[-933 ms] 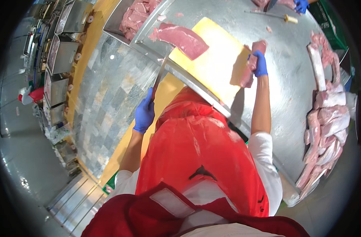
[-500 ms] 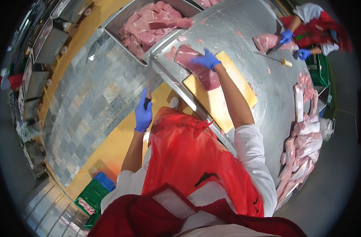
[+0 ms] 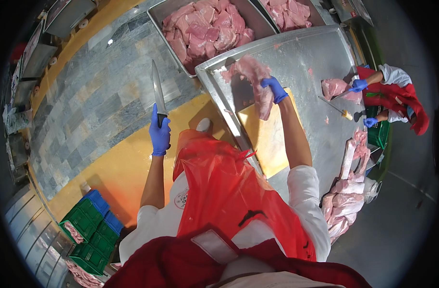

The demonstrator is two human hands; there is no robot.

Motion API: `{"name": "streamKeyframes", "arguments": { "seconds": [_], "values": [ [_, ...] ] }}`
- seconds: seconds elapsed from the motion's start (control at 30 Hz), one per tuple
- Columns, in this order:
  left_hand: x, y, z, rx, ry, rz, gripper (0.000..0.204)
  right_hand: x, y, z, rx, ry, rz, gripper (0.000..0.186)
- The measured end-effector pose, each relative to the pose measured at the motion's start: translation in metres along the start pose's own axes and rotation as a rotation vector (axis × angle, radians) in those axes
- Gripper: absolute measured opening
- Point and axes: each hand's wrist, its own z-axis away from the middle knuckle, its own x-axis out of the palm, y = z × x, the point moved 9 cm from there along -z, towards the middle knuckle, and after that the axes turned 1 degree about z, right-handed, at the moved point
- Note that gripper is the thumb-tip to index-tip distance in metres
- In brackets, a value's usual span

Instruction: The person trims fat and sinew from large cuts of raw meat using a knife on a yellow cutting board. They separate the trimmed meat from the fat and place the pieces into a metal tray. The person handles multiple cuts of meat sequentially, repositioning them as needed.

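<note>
My left hand point(image 3: 160, 133), in a blue glove, is closed round the dark handle of a knife point(image 3: 157, 89). Its long blade points up and away, out over the floor beside the table. With my right hand point(image 3: 275, 90), also gloved in blue, I grip the near right side of a long piece of raw meat point(image 3: 256, 81). The meat hangs partly over a yellow cutting board point(image 3: 270, 139), its far end toward the table's far left corner. Whether that far end touches the metal is hard to tell.
The steel table point(image 3: 315, 53) has a raised edge. Beyond it stand a metal bin of meat pieces point(image 3: 205, 29) and a second bin point(image 3: 289, 12). Across the table, another person point(image 3: 392, 93) works on meat point(image 3: 335, 89). Pale cuts point(image 3: 347, 197) pile at right; green crates point(image 3: 90, 235) stand lower left.
My right hand, spread over the flat-lying meat before, now grips and lifts it. The knife in my left hand has swung left, away from the table edge. The view has shifted.
</note>
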Motion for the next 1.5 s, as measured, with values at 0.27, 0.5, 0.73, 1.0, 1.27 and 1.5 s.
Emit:
{"name": "streamKeyframes", "arguments": {
  "seconds": [0.27,0.5,0.73,1.0,1.27,1.5],
  "values": [
    [0.009,-0.013,0.008,-0.102,0.015,0.015,0.073,0.069,-0.172,-0.033,-0.274,-0.439,-0.364,0.073],
    [0.001,-0.01,0.012,-0.043,0.06,0.026,0.072,0.123,-0.257,-0.098,-0.363,0.32,0.646,0.081],
    [0.018,-0.009,0.009,0.056,0.048,0.036,0.071,0.015,-0.029,0.005,-0.7,0.574,0.694,0.042],
    [0.146,0.005,-0.033,0.199,-0.319,-0.34,0.067,-0.149,0.255,0.366,-0.345,1.51,0.025,0.016],
    [0.327,0.037,0.048,0.344,-0.805,-0.476,0.026,-0.098,0.479,0.543,0.019,1.991,-0.227,0.034],
    [0.369,-0.002,0.168,0.504,-0.854,-1.016,0.04,-0.133,0.537,0.611,0.183,1.986,-0.256,0.026]
  ]
}}
